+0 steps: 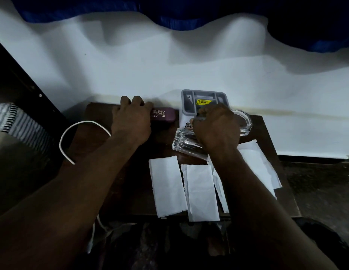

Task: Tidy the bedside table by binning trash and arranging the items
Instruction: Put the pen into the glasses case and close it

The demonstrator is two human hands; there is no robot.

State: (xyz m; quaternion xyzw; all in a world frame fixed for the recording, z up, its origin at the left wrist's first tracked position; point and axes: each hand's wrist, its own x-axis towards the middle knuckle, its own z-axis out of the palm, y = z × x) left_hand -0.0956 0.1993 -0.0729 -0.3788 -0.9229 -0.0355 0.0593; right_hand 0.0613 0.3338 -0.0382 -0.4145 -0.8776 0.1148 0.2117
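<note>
Most of this tidy-up looks undone to me. The left hand's (pixel 130 121) fingers are curled over the far edge of the purple glasses case (pixel 165 114), gripping its left end at around 11 o'clock on the bedside table (pixel 138 188). The right hand's (pixel 216 129) fingers are bunched tight at 12 o'clock, right by the near edge of the grey pack with the yellow sticker (pixel 204 98). Can't tell what they've actually got hold of, if anything. A glass tumbler (pixel 186 143) lies on its side under that palm, with a glass ashtray (pixel 244 121) just beyond at 1 o'clock. Further out, white paper scraps (pixel 165 186) are spread from 4 to 6 o'clock. None are binned, and there's no bin in sight. A white cable (pixel 82 125) loops off at 9. Both hands are knuckles-up, forearms reaching in from 7 and 5 o'clock.
</note>
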